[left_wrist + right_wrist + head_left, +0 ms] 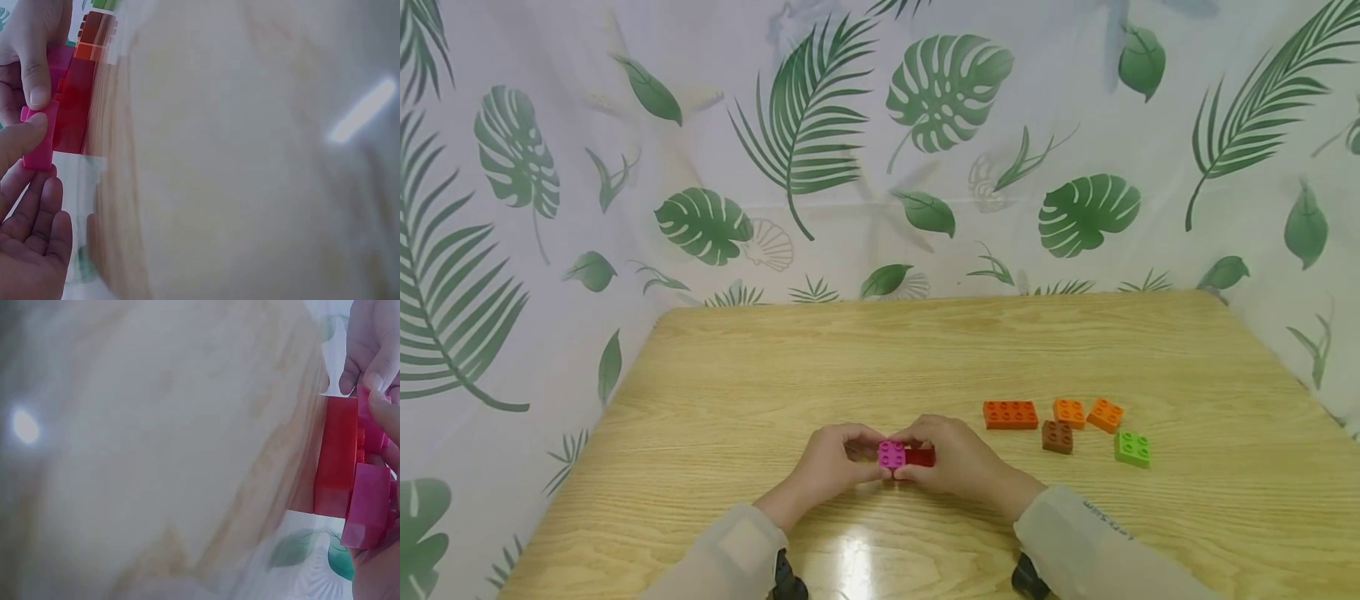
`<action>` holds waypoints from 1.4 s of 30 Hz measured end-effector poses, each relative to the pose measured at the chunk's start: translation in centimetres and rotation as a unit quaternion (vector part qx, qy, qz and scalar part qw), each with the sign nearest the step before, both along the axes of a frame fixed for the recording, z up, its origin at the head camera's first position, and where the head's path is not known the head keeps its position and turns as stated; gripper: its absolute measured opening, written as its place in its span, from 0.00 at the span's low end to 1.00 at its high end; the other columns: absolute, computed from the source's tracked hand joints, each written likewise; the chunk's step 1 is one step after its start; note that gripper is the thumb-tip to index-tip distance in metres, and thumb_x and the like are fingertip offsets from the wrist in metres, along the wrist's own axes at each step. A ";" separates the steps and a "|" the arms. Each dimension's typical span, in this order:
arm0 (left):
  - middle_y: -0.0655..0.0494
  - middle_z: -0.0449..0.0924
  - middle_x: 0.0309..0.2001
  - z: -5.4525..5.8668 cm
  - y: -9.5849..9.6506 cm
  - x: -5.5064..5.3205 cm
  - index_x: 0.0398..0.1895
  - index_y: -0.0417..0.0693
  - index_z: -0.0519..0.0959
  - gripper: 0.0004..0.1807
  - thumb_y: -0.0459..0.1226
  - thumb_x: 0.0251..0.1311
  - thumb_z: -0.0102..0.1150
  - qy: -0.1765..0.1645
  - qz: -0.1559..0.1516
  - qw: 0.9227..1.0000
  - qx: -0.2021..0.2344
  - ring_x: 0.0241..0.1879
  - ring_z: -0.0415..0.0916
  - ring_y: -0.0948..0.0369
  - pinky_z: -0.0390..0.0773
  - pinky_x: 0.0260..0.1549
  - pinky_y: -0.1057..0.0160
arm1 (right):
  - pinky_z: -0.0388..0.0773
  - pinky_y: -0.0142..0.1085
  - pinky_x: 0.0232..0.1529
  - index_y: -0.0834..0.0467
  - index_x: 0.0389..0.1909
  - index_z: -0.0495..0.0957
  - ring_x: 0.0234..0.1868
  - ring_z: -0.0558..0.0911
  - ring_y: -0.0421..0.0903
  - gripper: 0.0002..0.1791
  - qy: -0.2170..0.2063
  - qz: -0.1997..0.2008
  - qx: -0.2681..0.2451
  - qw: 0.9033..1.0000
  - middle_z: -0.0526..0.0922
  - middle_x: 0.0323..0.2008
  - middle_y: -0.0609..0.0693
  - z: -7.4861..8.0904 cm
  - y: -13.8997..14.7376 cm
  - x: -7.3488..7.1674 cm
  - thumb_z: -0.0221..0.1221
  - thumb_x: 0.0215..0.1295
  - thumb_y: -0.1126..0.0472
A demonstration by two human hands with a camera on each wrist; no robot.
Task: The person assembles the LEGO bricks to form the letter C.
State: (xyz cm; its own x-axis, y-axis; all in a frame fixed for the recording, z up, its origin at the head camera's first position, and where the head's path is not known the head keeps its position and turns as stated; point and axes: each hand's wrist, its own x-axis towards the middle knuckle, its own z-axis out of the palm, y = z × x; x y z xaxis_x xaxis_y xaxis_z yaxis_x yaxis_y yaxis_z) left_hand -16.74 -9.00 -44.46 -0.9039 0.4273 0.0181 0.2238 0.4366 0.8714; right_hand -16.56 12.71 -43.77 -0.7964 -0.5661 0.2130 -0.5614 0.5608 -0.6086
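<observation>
A long red brick (919,457) stands on the table with a pink brick (892,454) on its left end. Another pink brick (367,506) sits at the red brick's other end, as the right wrist view shows; from the head it is hidden by my right hand. My left hand (837,461) pinches the left pink brick between thumb and fingers. Reaching over from the other side, my right hand (953,457) holds the same pink brick with thumb and fingertips. In the left wrist view, both thumbs lie on the pink brick (40,147), beside the red brick (74,112).
To the right lie a long orange-red brick (1011,415), two orange bricks (1068,413), a brown brick (1057,437) and a light green brick (1132,448). The wooden table (760,358) ends at a leaf-patterned cloth (842,242) behind and at the sides.
</observation>
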 end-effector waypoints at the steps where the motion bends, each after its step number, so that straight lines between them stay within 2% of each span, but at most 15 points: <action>1: 0.57 0.83 0.37 0.0 0.0 0.0 0.43 0.44 0.83 0.16 0.36 0.50 0.72 -0.001 0.000 1.000 0.000 0.37 0.79 0.61 0.78 0.37 0.65 | 0.76 0.36 0.42 0.55 0.49 0.82 0.39 0.79 0.39 0.21 0.000 0.001 -0.001 1.000 0.81 0.39 0.42 -0.1 0.1 0.0 0.69 0.55 0.52; 8: 0.57 0.83 0.37 0.1 0.0 0.0 0.43 0.44 0.83 0.16 0.36 0.49 0.72 0.000 -0.001 1.000 -0.005 0.36 0.79 0.62 0.78 0.36 0.65 | 0.77 0.40 0.47 0.55 0.53 0.79 0.44 0.78 0.41 0.25 0.011 -0.008 -0.014 1.000 0.81 0.45 0.45 -0.3 0.9 0.0 0.69 0.55 0.51; 12: 0.58 0.84 0.37 0.1 0.0 0.0 0.43 0.45 0.83 0.16 0.37 0.49 0.73 0.006 -0.001 1.000 -0.007 0.36 0.79 0.62 0.78 0.37 0.64 | 0.76 0.43 0.50 0.56 0.54 0.78 0.46 0.77 0.42 0.25 0.034 -0.012 -0.028 0.999 0.80 0.47 0.48 -0.2 1.8 0.2 0.69 0.56 0.52; 17: 0.60 0.83 0.38 -0.1 0.0 -0.1 0.43 0.47 0.83 0.17 0.38 0.49 0.73 0.002 0.001 1.000 -0.010 0.37 0.79 0.62 0.78 0.38 0.64 | 0.75 0.45 0.51 0.57 0.55 0.77 0.47 0.77 0.42 0.27 0.062 -0.018 -0.034 0.997 0.80 0.47 0.48 -0.4 3.3 0.5 0.67 0.57 0.49; 21: 0.60 0.83 0.38 -0.2 0.0 -0.1 0.44 0.48 0.83 0.17 0.38 0.49 0.73 0.000 0.000 1.000 -0.013 0.38 0.78 0.63 0.78 0.38 0.64 | 0.76 0.45 0.50 0.58 0.55 0.77 0.48 0.78 0.43 0.26 0.064 -0.036 -0.035 0.997 0.80 0.48 0.48 -0.5 4.7 0.8 0.68 0.57 0.51; 25: 0.59 0.83 0.39 -0.1 0.1 0.0 0.44 0.46 0.83 0.18 0.38 0.48 0.73 -0.002 -0.001 1.000 -0.008 0.37 0.78 0.63 0.78 0.38 0.65 | 0.77 0.45 0.47 0.57 0.54 0.77 0.47 0.78 0.43 0.26 0.079 -0.057 -0.031 0.995 0.80 0.49 0.47 -0.6 6.0 1.2 0.70 0.54 0.56; 29: 0.57 0.83 0.39 -0.1 0.1 0.0 0.44 0.45 0.83 0.18 0.38 0.48 0.73 -0.007 0.000 1.000 -0.006 0.37 0.78 0.62 0.78 0.38 0.65 | 0.78 0.45 0.44 0.58 0.53 0.78 0.44 0.79 0.44 0.27 0.127 -0.067 -0.026 0.989 0.80 0.48 0.47 -0.8 7.5 1.3 0.72 0.50 0.59; 33: 0.57 0.83 0.39 0.0 0.1 0.0 0.45 0.45 0.83 0.18 0.38 0.48 0.73 -0.010 0.000 1.000 -0.009 0.37 0.78 0.62 0.78 0.38 0.64 | 0.78 0.46 0.43 0.57 0.51 0.79 0.44 0.80 0.45 0.27 0.148 -0.083 -0.027 0.985 0.81 0.46 0.48 -0.9 9.3 1.5 0.73 0.48 0.60; 36: 0.57 0.83 0.39 0.0 0.1 0.0 0.45 0.45 0.83 0.19 0.38 0.48 0.74 -0.012 -0.001 1.000 -0.009 0.37 0.78 0.62 0.78 0.38 0.64 | 0.78 0.37 0.33 0.56 0.52 0.79 0.34 0.78 0.43 0.26 0.140 -0.098 -0.026 0.985 0.81 0.45 0.47 -0.8 10.7 1.7 0.73 0.49 0.59; 39: 0.57 0.83 0.39 0.1 0.1 0.0 0.45 0.44 0.82 0.19 0.38 0.48 0.74 -0.014 -0.002 1.000 -0.006 0.37 0.78 0.62 0.78 0.38 0.64 | 0.70 0.30 0.24 0.57 0.51 0.79 0.25 0.71 0.41 0.25 0.141 -0.102 -0.034 0.984 0.80 0.40 0.47 -0.8 12.0 1.8 0.72 0.49 0.61; 40: 0.56 0.83 0.39 0.1 0.1 0.0 0.45 0.44 0.82 0.19 0.38 0.48 0.74 -0.014 -0.002 1.000 -0.005 0.37 0.78 0.62 0.78 0.38 0.64 | 0.67 0.29 0.22 0.58 0.51 0.79 0.23 0.69 0.41 0.25 0.144 -0.102 -0.037 0.984 0.79 0.37 0.47 -0.7 12.4 1.8 0.72 0.49 0.62; 42: 0.56 0.83 0.40 0.2 0.1 0.1 0.45 0.44 0.82 0.19 0.38 0.48 0.74 -0.014 -0.003 1.000 -0.005 0.37 0.78 0.62 0.78 0.38 0.64 | 0.69 0.29 0.24 0.59 0.51 0.79 0.26 0.70 0.40 0.26 0.152 -0.104 -0.036 0.982 0.78 0.36 0.47 -0.7 13.2 1.8 0.72 0.49 0.64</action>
State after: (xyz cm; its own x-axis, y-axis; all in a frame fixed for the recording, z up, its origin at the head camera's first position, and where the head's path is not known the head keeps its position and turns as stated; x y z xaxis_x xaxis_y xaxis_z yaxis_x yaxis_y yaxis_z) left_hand -16.67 -8.93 -44.31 -0.9018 0.4320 -0.0113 0.2019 0.4442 0.8729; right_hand -14.72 25.88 -44.46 -0.7860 -0.3723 0.4935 -0.6017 0.6438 -0.4728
